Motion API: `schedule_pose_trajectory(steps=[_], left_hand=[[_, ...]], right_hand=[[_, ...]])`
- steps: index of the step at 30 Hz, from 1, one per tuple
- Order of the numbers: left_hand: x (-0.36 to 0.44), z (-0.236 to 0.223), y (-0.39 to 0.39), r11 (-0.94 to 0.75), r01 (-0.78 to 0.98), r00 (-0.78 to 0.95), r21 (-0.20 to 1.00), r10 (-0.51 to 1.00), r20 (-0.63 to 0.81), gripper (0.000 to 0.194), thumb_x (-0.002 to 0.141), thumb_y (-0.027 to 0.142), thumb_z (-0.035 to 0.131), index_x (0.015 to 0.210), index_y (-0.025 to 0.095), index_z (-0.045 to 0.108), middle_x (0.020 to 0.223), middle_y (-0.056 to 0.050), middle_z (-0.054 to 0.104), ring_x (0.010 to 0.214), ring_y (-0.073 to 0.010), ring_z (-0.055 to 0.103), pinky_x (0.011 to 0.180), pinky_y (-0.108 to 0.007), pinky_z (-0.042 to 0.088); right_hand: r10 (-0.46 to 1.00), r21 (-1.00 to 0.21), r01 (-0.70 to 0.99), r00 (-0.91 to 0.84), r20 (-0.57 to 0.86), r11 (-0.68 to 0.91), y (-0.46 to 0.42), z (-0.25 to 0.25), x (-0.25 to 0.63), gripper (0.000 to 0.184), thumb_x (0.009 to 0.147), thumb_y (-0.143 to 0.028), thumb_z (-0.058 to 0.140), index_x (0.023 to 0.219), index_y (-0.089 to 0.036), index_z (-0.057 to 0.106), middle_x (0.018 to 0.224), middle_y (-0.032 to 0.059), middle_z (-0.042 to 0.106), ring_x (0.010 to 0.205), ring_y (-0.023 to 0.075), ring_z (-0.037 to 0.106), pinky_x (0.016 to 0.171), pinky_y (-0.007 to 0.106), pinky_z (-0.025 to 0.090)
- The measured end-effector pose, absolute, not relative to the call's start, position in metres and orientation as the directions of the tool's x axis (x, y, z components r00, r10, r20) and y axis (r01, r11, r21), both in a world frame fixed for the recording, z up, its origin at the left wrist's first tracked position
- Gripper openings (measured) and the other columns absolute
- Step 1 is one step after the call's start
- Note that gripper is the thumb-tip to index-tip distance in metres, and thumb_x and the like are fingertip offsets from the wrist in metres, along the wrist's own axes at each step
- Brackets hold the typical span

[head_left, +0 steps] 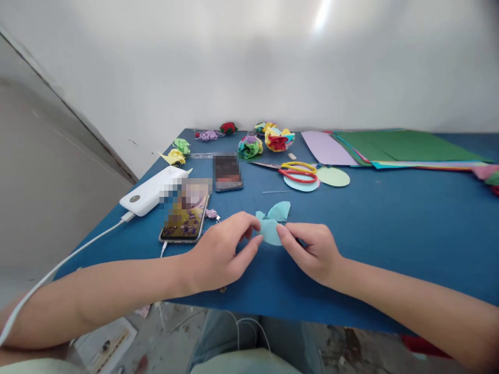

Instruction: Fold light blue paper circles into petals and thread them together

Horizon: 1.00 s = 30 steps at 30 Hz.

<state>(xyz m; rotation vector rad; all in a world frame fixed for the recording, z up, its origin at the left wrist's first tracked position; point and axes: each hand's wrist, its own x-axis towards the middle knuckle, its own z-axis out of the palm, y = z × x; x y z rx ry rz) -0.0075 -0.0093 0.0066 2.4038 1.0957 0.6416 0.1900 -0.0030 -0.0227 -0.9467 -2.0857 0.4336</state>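
Both my hands meet near the front edge of a blue table (390, 228). My left hand (222, 252) and my right hand (312, 249) pinch a small light blue paper piece (272, 223), folded into lobes, between thumbs and fingertips. The paper is lifted slightly off the tabletop. Both hands are closed on it from opposite sides.
Two phones (185, 213) (227, 172) and a white power bank (154, 189) with a cable lie at left. Scissors (292, 169) rest on paper circles (333, 176). Several crumpled paper flowers (278, 139) sit at the back. A stack of coloured sheets (401, 148) lies at back right.
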Motion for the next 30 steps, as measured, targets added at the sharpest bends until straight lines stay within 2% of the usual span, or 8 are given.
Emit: schedule_pose_trajectory(steps=[3, 7, 11, 21, 23, 25, 27, 30], left_hand=[[-0.007, 0.006, -0.009, -0.623, 0.562, 0.568, 0.544, 0.769, 0.293, 0.016, 0.088, 0.020, 0.044, 0.103, 0.016, 0.047, 0.094, -0.005, 0.052, 0.085, -0.0154, 0.050, 0.072, -0.026, 0.042], [-0.008, 0.004, -0.010, -0.619, 0.536, 0.591, 0.574, 0.761, 0.268, 0.015, 0.089, 0.020, 0.042, 0.103, 0.017, 0.047, 0.090, -0.005, 0.053, 0.081, -0.0152, 0.051, 0.073, -0.027, 0.043], [-0.008, 0.003, -0.008, -0.621, 0.557, 0.553, 0.551, 0.773, 0.312, 0.018, 0.087, 0.019, 0.043, 0.105, 0.017, 0.046, 0.103, -0.008, 0.051, 0.088, -0.0170, 0.050, 0.075, -0.028, 0.043], [-0.005, 0.002, -0.010, -0.616, 0.543, 0.591, 0.571, 0.763, 0.262, 0.014, 0.089, 0.021, 0.041, 0.095, 0.016, 0.052, 0.079, -0.003, 0.053, 0.071, -0.0136, 0.049, 0.065, -0.025, 0.039], [-0.005, 0.003, -0.010, -0.600, 0.544, 0.575, 0.587, 0.776, 0.260, 0.012, 0.089, 0.021, 0.041, 0.090, 0.016, 0.052, 0.076, -0.001, 0.051, 0.068, -0.0127, 0.047, 0.064, -0.025, 0.038], [-0.005, 0.005, -0.010, -0.568, 0.541, 0.556, 0.620, 0.795, 0.243, 0.012, 0.089, 0.022, 0.041, 0.086, 0.016, 0.051, 0.073, 0.000, 0.050, 0.065, -0.0118, 0.046, 0.061, -0.024, 0.036], [-0.006, 0.008, -0.008, -0.510, 0.520, 0.549, 0.685, 0.814, 0.190, 0.013, 0.089, 0.022, 0.040, 0.082, 0.016, 0.050, 0.071, 0.001, 0.048, 0.063, -0.0111, 0.044, 0.059, -0.023, 0.035], [-0.008, 0.012, -0.005, -0.399, 0.456, 0.577, 0.796, 0.813, 0.077, 0.016, 0.087, 0.022, 0.040, 0.075, 0.016, 0.048, 0.066, 0.003, 0.044, 0.061, -0.0104, 0.041, 0.057, -0.022, 0.034]], right_hand=[[0.741, -0.568, 0.477, -0.413, 0.529, 0.671, -0.003, -0.023, 0.190, 0.038, 0.089, -0.020, 0.041, 0.054, -0.017, 0.027, 0.049, -0.0056, 0.025, 0.043, 0.0052, 0.026, 0.045, 0.021, 0.023], [0.746, -0.566, 0.487, -0.407, 0.528, 0.666, -0.003, -0.022, 0.190, 0.038, 0.089, -0.021, 0.041, 0.053, -0.018, 0.027, 0.049, -0.0056, 0.024, 0.043, 0.0053, 0.026, 0.045, 0.021, 0.023], [0.743, -0.566, 0.482, -0.411, 0.527, 0.669, -0.003, -0.022, 0.189, 0.038, 0.089, -0.020, 0.041, 0.053, -0.018, 0.027, 0.049, -0.0056, 0.024, 0.042, 0.0054, 0.026, 0.044, 0.021, 0.023], [0.751, -0.583, 0.474, -0.427, 0.504, 0.660, -0.002, -0.023, 0.190, 0.040, 0.090, -0.023, 0.041, 0.052, -0.017, 0.031, 0.048, -0.0055, 0.027, 0.043, 0.0059, 0.030, 0.045, 0.021, 0.026], [0.760, -0.644, 0.415, -0.455, 0.465, 0.643, -0.004, -0.023, 0.192, 0.032, 0.091, -0.027, 0.038, 0.062, -0.017, 0.045, 0.054, -0.0032, 0.040, 0.048, 0.0076, 0.039, 0.049, 0.021, 0.032], [0.756, -0.719, 0.297, -0.453, 0.473, 0.628, -0.006, -0.022, 0.196, 0.030, 0.094, -0.033, 0.030, 0.096, -0.015, 0.054, 0.071, 0.0026, 0.054, 0.058, 0.0113, 0.049, 0.056, 0.024, 0.041], [0.718, -0.744, 0.162, -0.457, 0.526, 0.648, -0.007, -0.021, 0.200, 0.039, 0.095, -0.032, 0.021, 0.122, -0.015, 0.042, 0.086, 0.0075, 0.059, 0.067, 0.0146, 0.055, 0.063, 0.028, 0.047], [0.595, -0.637, 0.128, -0.530, 0.604, 0.760, -0.009, -0.019, 0.202, 0.038, 0.090, -0.017, 0.027, 0.125, -0.016, 0.041, 0.091, 0.0085, 0.062, 0.072, 0.0148, 0.059, 0.066, 0.028, 0.050]])
